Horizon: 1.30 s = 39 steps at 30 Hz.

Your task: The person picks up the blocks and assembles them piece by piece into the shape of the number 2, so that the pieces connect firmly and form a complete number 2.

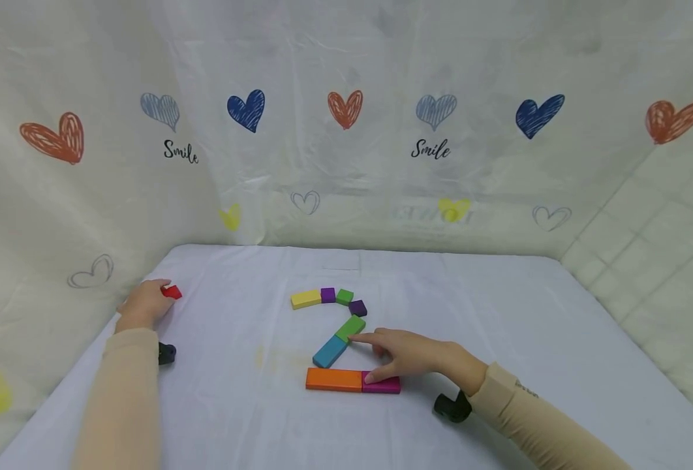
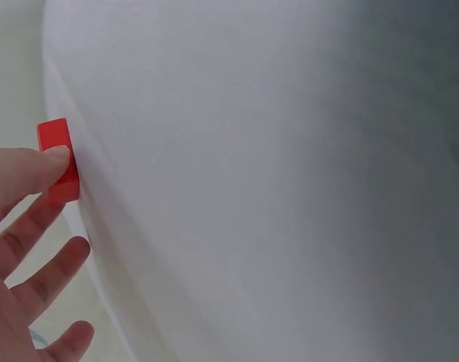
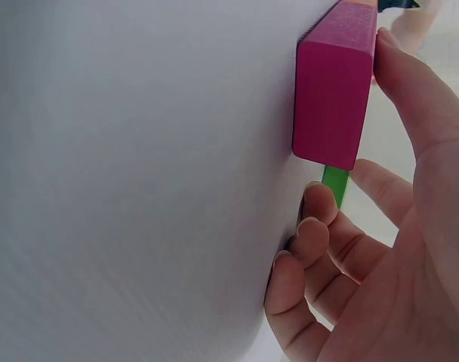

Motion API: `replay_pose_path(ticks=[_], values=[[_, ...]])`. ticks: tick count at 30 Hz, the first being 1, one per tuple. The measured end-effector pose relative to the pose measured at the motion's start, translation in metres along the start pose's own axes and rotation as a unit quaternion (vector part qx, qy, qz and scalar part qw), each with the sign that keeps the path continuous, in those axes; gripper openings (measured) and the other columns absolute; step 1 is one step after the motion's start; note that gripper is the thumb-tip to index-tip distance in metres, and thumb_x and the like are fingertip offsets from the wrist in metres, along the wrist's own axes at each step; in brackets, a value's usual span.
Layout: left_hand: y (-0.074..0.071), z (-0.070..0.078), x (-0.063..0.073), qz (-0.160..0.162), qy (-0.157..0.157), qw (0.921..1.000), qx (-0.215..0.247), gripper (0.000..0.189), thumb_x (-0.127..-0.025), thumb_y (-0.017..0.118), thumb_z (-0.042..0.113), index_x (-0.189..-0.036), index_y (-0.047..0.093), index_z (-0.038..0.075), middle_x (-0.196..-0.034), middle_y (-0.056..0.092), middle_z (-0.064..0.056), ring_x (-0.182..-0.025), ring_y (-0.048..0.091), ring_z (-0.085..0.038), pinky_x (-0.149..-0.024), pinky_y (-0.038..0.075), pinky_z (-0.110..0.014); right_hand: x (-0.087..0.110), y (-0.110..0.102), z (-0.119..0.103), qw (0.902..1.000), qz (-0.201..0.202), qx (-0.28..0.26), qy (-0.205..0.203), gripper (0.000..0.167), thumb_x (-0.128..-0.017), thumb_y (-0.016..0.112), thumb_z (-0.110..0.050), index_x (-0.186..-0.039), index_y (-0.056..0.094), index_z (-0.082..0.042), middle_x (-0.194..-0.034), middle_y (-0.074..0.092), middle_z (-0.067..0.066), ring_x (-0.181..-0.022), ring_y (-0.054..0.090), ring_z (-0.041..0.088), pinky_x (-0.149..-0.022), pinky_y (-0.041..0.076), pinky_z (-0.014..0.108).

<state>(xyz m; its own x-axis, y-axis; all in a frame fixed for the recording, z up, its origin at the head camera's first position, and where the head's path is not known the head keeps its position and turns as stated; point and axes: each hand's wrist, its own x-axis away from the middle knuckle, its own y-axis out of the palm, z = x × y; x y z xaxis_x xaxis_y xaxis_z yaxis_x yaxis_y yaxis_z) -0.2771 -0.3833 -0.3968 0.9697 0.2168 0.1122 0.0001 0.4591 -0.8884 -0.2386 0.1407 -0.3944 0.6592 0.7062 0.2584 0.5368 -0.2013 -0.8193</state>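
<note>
At the table's left edge my left hand (image 1: 145,303) pinches a small red block (image 2: 53,136) between thumb and index finger; the other fingers are spread apart. My right hand (image 1: 411,352) is at the row of blocks. Its index fingertip is at a light green block (image 1: 355,323), and its thumb rests on the magenta block (image 1: 387,385). In the right wrist view the remaining fingers bend down to the cloth. A blue block (image 1: 330,352) continues from the green one. End to end with the magenta block lies an orange block (image 1: 333,380).
Behind these, a yellow block (image 1: 306,299), a purple block (image 1: 327,295), a small green block (image 1: 344,297) and a dark purple block (image 1: 358,308) form a curve. A white cloth (image 1: 223,405) covers the table. A curtain (image 1: 382,52) with printed hearts hangs around it.
</note>
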Motion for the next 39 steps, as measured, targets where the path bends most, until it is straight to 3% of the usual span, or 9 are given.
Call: replay_pose_path(ticks=[5,11,19,30,39], values=[[0.001,0.002,-0.001,0.013,0.009,0.9998,-0.006,0.055,-0.097,0.057,0.015,-0.146,0.042,-0.005,-0.142,0.04,-0.041,-0.125,0.039,-0.06,-0.092,0.028,-0.077,0.0,0.0,0.001,1.0,0.002,0.002,0.0,0.075,-0.09,0.079,-0.043,-0.155,0.046,-0.025,-0.096,0.051,-0.007,-0.088,0.051,0.01,-0.073,0.045,0.028],[0.0,0.01,0.001,0.024,0.021,0.9994,-0.012,0.053,-0.097,0.062,0.016,-0.142,0.047,-0.006,-0.136,0.044,-0.041,-0.122,0.041,-0.057,-0.091,0.032,-0.076,0.001,-0.001,0.0,1.0,0.005,0.006,0.002,0.076,-0.09,0.079,-0.043,-0.155,0.046,-0.025,-0.096,0.051,-0.006,-0.088,0.05,0.01,-0.072,0.045,0.028],[-0.001,0.023,-0.001,0.026,0.026,0.9993,0.001,0.057,-0.098,0.065,0.019,-0.144,0.045,-0.007,-0.134,0.046,-0.038,-0.123,0.04,-0.055,-0.094,0.031,-0.077,0.001,-0.001,0.0,1.0,0.002,0.001,0.001,0.074,-0.09,0.078,-0.043,-0.155,0.047,-0.025,-0.098,0.051,-0.007,-0.09,0.051,0.011,-0.074,0.046,0.028],[-0.004,0.046,-0.005,0.039,0.092,0.9949,0.015,0.056,-0.098,0.065,0.02,-0.145,0.048,-0.004,-0.124,0.054,-0.03,-0.116,0.047,-0.047,-0.089,0.037,-0.072,0.003,-0.002,0.0,1.0,0.004,-0.001,0.003,0.074,-0.09,0.078,-0.043,-0.155,0.047,-0.025,-0.098,0.051,-0.006,-0.09,0.051,0.011,-0.074,0.046,0.029],[0.004,0.063,-0.006,0.039,0.111,0.9928,0.023,0.057,-0.097,0.068,0.023,-0.144,0.051,-0.002,-0.124,0.055,-0.028,-0.116,0.047,-0.046,-0.088,0.04,-0.067,0.003,0.001,0.003,1.0,0.003,0.004,-0.002,0.075,-0.09,0.079,-0.043,-0.155,0.047,-0.026,-0.097,0.051,-0.007,-0.088,0.051,0.01,-0.074,0.046,0.028]])
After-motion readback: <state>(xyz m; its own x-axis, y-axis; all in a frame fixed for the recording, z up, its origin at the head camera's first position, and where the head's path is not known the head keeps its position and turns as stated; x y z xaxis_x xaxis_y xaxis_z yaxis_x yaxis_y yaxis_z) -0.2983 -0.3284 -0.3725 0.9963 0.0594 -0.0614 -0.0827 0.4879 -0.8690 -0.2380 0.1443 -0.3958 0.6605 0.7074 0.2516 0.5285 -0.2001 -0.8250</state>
